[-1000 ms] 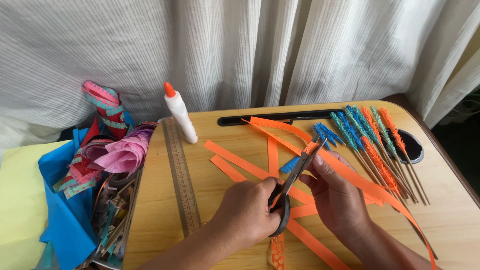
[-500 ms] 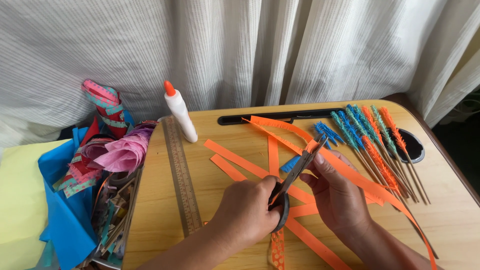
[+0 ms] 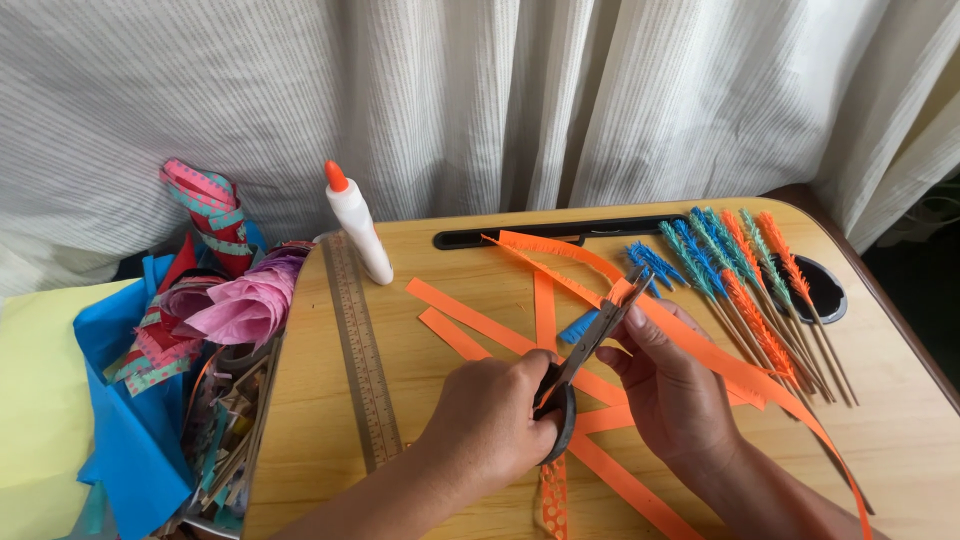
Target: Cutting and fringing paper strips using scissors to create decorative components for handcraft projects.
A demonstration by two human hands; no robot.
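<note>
In the middle of the frame, black scissors (image 3: 585, 350) snip a long orange paper strip (image 3: 700, 345). The left hand (image 3: 490, 420) is curled tight around the handles. The right hand (image 3: 675, 385) pinches the strip. A glue bottle (image 3: 358, 225) stands in the upper left, beside a ruler (image 3: 362, 350).

ruler (image 3: 362, 352) left of strips (image 3: 470, 318), sticks (image 3: 760, 290) right, glue bottle (image 3: 357, 224) behind

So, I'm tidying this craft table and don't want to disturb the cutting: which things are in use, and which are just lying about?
In use:
- left hand holding the scissors
- right hand holding the long orange paper strip

Lying about:
- glue bottle
- ruler
- fringed sticks
- loose orange strips
- pile of paper scraps at the left
</note>
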